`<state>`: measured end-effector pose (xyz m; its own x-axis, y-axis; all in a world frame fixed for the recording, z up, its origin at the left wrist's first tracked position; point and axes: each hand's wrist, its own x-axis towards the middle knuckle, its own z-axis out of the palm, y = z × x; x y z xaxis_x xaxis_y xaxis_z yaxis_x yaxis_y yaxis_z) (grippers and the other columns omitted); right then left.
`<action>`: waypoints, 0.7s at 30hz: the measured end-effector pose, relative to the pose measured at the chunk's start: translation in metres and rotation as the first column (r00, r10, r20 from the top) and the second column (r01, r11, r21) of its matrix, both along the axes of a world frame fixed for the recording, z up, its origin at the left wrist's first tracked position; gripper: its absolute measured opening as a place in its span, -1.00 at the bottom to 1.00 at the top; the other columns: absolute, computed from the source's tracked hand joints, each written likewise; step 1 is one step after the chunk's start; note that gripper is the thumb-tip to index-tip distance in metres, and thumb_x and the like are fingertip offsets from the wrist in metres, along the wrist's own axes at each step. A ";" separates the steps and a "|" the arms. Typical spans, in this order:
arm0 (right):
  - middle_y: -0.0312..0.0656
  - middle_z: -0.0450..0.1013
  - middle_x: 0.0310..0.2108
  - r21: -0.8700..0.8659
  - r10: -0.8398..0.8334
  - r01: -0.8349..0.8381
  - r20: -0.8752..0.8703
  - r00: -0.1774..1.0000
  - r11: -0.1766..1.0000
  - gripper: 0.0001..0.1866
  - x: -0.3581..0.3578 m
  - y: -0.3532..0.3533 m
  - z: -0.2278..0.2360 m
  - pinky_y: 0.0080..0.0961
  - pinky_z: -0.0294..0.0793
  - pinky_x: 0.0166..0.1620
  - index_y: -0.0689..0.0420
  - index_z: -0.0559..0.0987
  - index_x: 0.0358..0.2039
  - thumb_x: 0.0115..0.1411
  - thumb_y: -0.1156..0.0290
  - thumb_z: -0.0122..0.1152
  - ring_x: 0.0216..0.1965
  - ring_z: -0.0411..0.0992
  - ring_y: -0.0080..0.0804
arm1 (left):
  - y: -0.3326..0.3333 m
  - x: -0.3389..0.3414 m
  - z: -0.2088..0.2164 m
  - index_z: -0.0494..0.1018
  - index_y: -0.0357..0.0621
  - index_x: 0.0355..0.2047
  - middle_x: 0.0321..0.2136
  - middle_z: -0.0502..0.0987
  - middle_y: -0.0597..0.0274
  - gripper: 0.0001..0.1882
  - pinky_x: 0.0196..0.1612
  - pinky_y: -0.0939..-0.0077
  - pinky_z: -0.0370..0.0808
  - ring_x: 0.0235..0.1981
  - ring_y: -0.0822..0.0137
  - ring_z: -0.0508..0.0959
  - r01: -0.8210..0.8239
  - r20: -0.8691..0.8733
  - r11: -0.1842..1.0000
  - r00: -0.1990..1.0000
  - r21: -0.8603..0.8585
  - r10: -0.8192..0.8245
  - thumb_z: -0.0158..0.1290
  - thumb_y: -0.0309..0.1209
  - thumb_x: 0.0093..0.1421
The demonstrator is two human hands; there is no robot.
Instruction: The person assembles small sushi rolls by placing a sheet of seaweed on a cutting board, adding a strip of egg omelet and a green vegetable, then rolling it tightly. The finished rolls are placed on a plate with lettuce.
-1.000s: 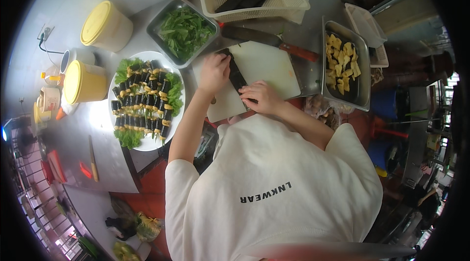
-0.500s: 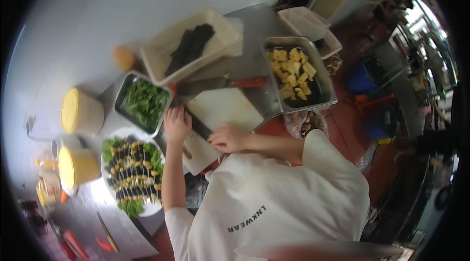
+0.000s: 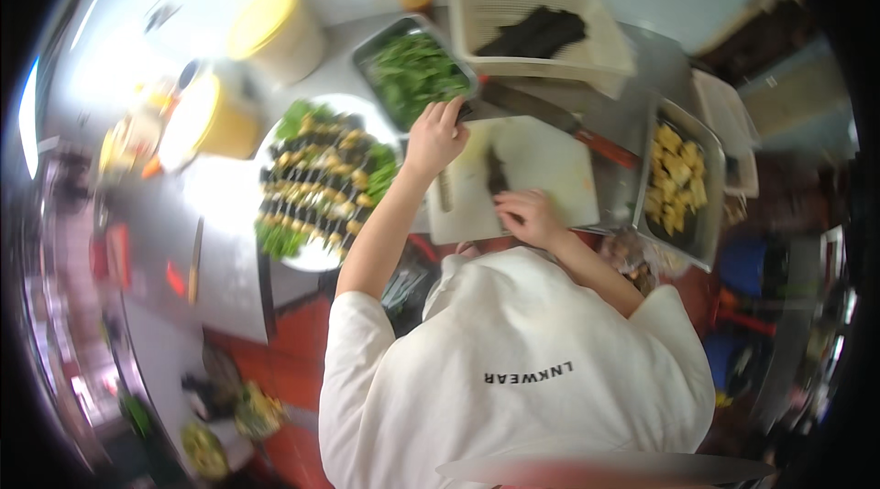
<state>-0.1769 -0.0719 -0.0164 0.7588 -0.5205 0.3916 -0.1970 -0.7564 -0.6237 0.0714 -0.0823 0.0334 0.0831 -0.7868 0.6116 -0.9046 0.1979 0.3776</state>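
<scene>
A white cutting board point(image 3: 550, 159) lies in front of me, with a thin dark strip point(image 3: 496, 168) on its middle. My right hand point(image 3: 533, 217) rests at the board's near edge, fingers loosely bent and apart, the tips beside the strip's near end. Over the board's far left corner is my left hand point(image 3: 437, 136), its fingers closed. Something small and dark shows at those fingertips, too blurred to name. Just beyond that hand stands a metal tray point(image 3: 364, 56) of green leaves point(image 3: 417, 76).
A knife point(image 3: 536, 109) with a red handle lies behind the board. Farther back, a cream basket point(image 3: 587, 67) holds dark sheets point(image 3: 541, 32). Yellow chunks point(image 3: 676, 179) fill a metal tray point(image 3: 712, 214) at right. At left are a plate of skewers point(image 3: 316, 182) and yellow-lidded tubs point(image 3: 275, 35).
The view has swung left, shifting everything right in the picture. My left hand has left the dark strip for the leaf tray's near corner. My right hand stays near the strip's near end.
</scene>
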 end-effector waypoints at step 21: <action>-0.32 0.50 -0.19 -0.010 0.044 -0.044 -0.019 0.999 0.999 -0.93 0.001 -0.002 0.011 -0.33 0.31 -0.05 0.04 0.55 -0.43 0.01 0.46 0.19 -0.10 0.43 -0.33 | 0.098 0.225 -0.033 0.44 -0.28 -0.04 -0.06 0.41 -0.18 -0.54 0.03 0.06 0.33 -0.02 -0.11 0.39 -0.684 0.120 0.724 0.729 0.090 0.674 0.12 -0.21 0.16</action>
